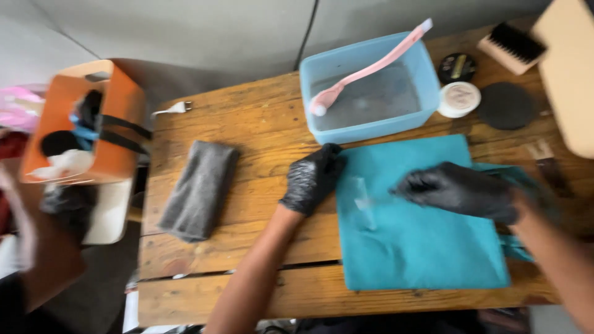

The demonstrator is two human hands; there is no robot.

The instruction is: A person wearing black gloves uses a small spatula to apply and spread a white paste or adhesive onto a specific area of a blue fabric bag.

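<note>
A: The wooden counter (247, 124) carries everything; why is the teal cloth (421, 247) spread flat at its front edge?

B: It makes a work surface. The left hand (312, 178), gloved, fingers curled, pins the cloth's corner without gripping it; the right hand (461, 190) lies flat on it, smoothing.

A: And the blue tub (365, 130)?

B: Just behind, within reach, with a pink brush (371, 68) leaning in it.

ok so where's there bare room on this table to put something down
Bare wood lies between the folded grey cloth and the light blue plastic tub, and along the near edge below the grey cloth. The right side is crowded: the teal cloth under both black-gloved hands, left and right, plus tins and a brush behind.
</note>
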